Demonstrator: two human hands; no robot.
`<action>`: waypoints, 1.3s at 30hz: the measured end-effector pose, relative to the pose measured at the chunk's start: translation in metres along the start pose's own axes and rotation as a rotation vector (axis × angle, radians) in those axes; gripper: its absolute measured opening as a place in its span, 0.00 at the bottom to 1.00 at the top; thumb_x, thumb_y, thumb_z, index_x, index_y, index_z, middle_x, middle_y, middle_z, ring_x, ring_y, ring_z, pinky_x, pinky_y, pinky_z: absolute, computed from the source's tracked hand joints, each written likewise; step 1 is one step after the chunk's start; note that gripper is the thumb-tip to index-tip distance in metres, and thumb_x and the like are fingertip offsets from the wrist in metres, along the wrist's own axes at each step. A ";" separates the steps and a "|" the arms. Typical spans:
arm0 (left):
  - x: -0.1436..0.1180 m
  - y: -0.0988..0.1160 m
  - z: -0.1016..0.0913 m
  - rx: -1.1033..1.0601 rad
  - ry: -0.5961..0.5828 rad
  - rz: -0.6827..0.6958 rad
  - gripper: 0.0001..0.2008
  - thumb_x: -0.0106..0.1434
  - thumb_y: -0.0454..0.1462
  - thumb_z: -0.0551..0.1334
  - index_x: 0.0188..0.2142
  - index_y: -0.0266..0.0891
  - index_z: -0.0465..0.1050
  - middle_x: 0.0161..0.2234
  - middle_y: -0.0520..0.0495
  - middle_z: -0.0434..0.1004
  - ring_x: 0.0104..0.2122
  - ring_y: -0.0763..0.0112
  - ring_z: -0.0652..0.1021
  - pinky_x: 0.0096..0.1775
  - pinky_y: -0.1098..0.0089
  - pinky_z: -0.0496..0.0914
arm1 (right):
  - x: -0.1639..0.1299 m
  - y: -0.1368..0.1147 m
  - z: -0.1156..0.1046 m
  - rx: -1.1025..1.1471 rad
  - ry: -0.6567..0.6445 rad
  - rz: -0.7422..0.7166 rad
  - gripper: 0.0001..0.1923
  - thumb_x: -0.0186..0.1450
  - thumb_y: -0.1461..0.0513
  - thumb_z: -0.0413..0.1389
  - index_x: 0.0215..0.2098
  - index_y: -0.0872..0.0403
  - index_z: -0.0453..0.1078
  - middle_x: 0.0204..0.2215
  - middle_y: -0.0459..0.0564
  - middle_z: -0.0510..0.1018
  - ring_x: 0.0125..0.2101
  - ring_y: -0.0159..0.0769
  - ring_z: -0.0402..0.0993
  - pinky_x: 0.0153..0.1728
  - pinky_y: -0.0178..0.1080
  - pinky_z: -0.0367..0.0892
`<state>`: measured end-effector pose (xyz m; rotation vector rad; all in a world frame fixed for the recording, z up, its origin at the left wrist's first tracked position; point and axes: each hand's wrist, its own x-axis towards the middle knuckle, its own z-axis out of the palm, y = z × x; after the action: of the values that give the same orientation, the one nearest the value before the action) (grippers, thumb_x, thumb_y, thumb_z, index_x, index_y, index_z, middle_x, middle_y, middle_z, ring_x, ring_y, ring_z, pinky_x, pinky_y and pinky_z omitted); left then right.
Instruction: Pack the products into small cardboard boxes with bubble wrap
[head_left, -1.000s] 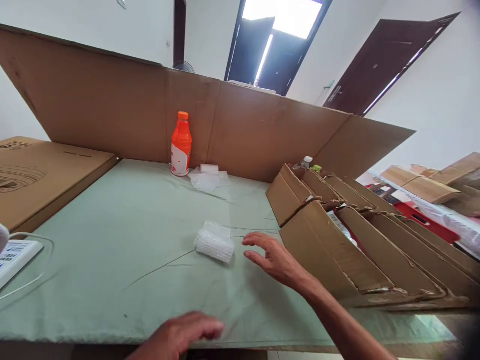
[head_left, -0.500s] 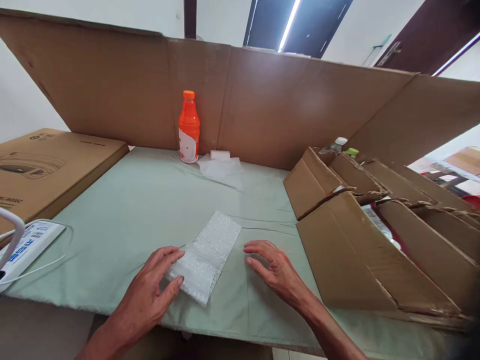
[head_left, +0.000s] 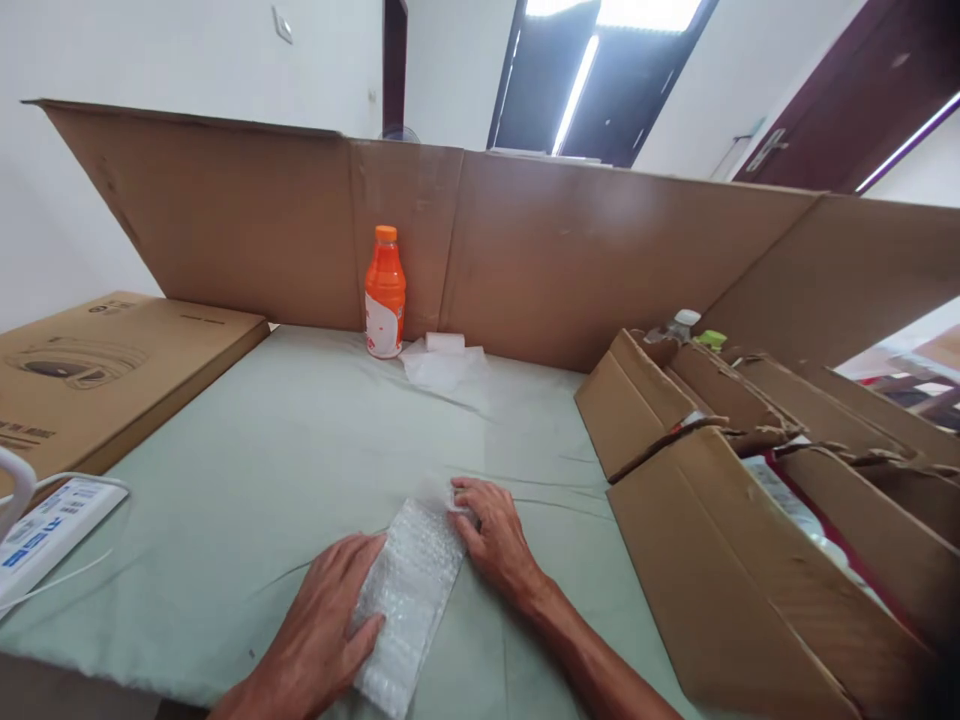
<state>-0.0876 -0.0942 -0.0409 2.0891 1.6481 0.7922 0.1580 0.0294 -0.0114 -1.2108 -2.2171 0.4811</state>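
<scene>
Because it is only a thin piece of plastic with air cells, the bubble wrap sheet looks very light, soft and easy to bend, and I judge it will slide on the cloth or curl back if it is not held flat. It lies stretched on the green worktop, near the front edge, between the two hands. The left hand rests flat on the near left side of the sheet, fingers spread and pressing down, so its grip is not closed around anything. The right hand is at the far end of the sheet, and its fingertips seem to pinch the far corner there, though I cannot tell it surely. A good place to take hold seems to be the edges or corners, with gentle pressure, because the air cells can burst.

Further out, cardboard boxes stand at the right of the sheet. At the back, an orange bottle stands upright against a cardboard wall, with white wrapping just beside it. A flat carton and a white power strip are at the left
</scene>
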 end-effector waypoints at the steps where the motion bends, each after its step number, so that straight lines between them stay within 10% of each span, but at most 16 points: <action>1: 0.001 0.000 0.002 -0.024 0.019 -0.025 0.32 0.60 0.35 0.60 0.65 0.42 0.63 0.60 0.39 0.72 0.59 0.52 0.72 0.60 0.52 0.68 | -0.001 -0.003 -0.002 0.068 0.038 -0.004 0.03 0.66 0.64 0.55 0.37 0.51 0.71 0.47 0.54 0.81 0.49 0.45 0.77 0.50 0.49 0.68; 7: 0.032 0.009 -0.009 -0.221 -0.017 -0.249 0.36 0.60 0.37 0.57 0.68 0.32 0.54 0.51 0.36 0.78 0.49 0.57 0.78 0.53 0.57 0.72 | -0.006 -0.047 -0.018 0.232 0.164 -0.190 0.04 0.70 0.64 0.52 0.41 0.49 0.68 0.42 0.49 0.82 0.43 0.38 0.79 0.45 0.40 0.69; 11: 0.050 0.010 -0.030 -0.356 -0.104 -0.296 0.33 0.59 0.38 0.56 0.65 0.34 0.61 0.39 0.46 0.78 0.36 0.66 0.78 0.42 0.66 0.73 | -0.021 -0.070 -0.031 0.318 -0.215 -0.420 0.20 0.66 0.47 0.60 0.49 0.49 0.70 0.47 0.50 0.81 0.45 0.40 0.78 0.50 0.44 0.66; 15: 0.047 0.008 -0.040 -0.428 -0.132 -0.327 0.23 0.60 0.37 0.54 0.53 0.37 0.73 0.36 0.49 0.76 0.35 0.68 0.76 0.38 0.70 0.70 | -0.027 -0.059 -0.034 0.304 -0.264 -0.128 0.20 0.72 0.47 0.51 0.51 0.49 0.72 0.51 0.53 0.80 0.52 0.43 0.74 0.55 0.48 0.64; 20: 0.042 0.016 -0.039 -0.445 -0.097 -0.277 0.18 0.56 0.32 0.53 0.41 0.39 0.77 0.40 0.47 0.80 0.41 0.66 0.77 0.44 0.67 0.69 | -0.022 -0.047 -0.004 0.122 -0.304 0.045 0.35 0.58 0.51 0.67 0.59 0.55 0.68 0.56 0.61 0.75 0.54 0.54 0.71 0.56 0.57 0.64; 25: 0.070 0.007 -0.048 -0.575 -0.090 -0.257 0.23 0.56 0.33 0.55 0.51 0.38 0.74 0.40 0.47 0.79 0.40 0.68 0.78 0.42 0.68 0.71 | -0.001 -0.044 0.006 0.234 -0.292 0.090 0.09 0.65 0.60 0.58 0.43 0.50 0.75 0.39 0.49 0.83 0.39 0.41 0.77 0.43 0.42 0.70; 33: 0.142 -0.036 -0.021 -0.448 0.216 -0.257 0.22 0.55 0.32 0.55 0.49 0.35 0.75 0.39 0.42 0.78 0.39 0.64 0.77 0.43 0.62 0.72 | 0.115 -0.003 -0.035 0.054 -0.230 0.079 0.09 0.63 0.58 0.56 0.36 0.53 0.75 0.31 0.45 0.82 0.32 0.37 0.78 0.33 0.36 0.70; 39: 0.138 -0.044 -0.006 -0.382 0.240 -0.147 0.20 0.57 0.32 0.55 0.48 0.38 0.75 0.39 0.44 0.79 0.41 0.63 0.77 0.44 0.63 0.72 | 0.273 0.023 -0.044 -0.186 0.039 0.150 0.18 0.62 0.59 0.60 0.50 0.55 0.73 0.49 0.58 0.79 0.51 0.55 0.72 0.53 0.55 0.63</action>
<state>-0.1023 0.0497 -0.0341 1.6432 1.5907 1.2360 0.0823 0.2749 0.0929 -1.4774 -2.1859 0.3115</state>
